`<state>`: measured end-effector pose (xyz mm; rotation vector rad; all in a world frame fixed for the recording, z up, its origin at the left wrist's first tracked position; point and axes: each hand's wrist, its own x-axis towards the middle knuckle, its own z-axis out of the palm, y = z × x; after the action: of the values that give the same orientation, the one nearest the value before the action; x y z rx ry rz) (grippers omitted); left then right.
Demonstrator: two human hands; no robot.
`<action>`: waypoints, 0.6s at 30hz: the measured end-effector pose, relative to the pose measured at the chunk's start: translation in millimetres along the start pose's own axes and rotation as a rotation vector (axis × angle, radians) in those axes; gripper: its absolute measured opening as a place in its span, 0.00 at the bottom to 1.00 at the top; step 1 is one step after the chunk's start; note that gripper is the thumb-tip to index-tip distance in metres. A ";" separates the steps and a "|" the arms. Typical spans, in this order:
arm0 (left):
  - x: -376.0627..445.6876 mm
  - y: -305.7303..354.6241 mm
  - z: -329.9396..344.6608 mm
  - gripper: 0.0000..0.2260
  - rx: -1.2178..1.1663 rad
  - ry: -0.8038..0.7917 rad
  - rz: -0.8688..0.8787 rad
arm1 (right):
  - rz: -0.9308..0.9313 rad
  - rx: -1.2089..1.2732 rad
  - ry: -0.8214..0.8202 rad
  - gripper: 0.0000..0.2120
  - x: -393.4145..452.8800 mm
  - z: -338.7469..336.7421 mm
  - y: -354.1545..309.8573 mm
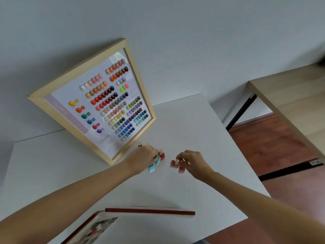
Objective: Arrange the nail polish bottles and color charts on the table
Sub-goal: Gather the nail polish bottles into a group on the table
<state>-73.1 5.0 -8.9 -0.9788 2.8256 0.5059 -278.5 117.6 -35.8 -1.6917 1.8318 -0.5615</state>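
A wood-framed color chart [98, 101] with rows of painted nail samples leans against the wall at the back of the white table [184, 124]. In front of it stand small nail polish bottles: teal ones [151, 167], a red one [162, 156], and pink-red ones [181, 170]. My left hand [142, 158] is closed over the teal and red bottles. My right hand [191, 162] pinches the caps of the pink-red bottles. A second color chart, a red-edged book [149, 211], lies open at the near edge.
A light wooden table [290, 95] with black legs stands to the right across a gap of red-brown floor [274, 145]. The grey wall runs right behind the white table.
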 end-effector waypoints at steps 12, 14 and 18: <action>115.0 101.9 -2.9 0.09 -0.042 -0.088 0.082 | 0.266 0.017 0.290 0.02 -19.2 -84.5 91.9; 133.9 112.7 3.3 0.08 -0.057 -0.080 0.073 | 0.289 0.018 0.309 0.02 -18.9 -92.6 104.9; 162.9 129.2 17.4 0.07 -0.070 -0.069 0.067 | 0.323 0.019 0.317 0.02 -15.4 -103.8 126.3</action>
<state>-281.1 11.5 -23.7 -0.8627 2.8045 0.6366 -441.3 138.5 -39.2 -1.3093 2.2580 -0.7349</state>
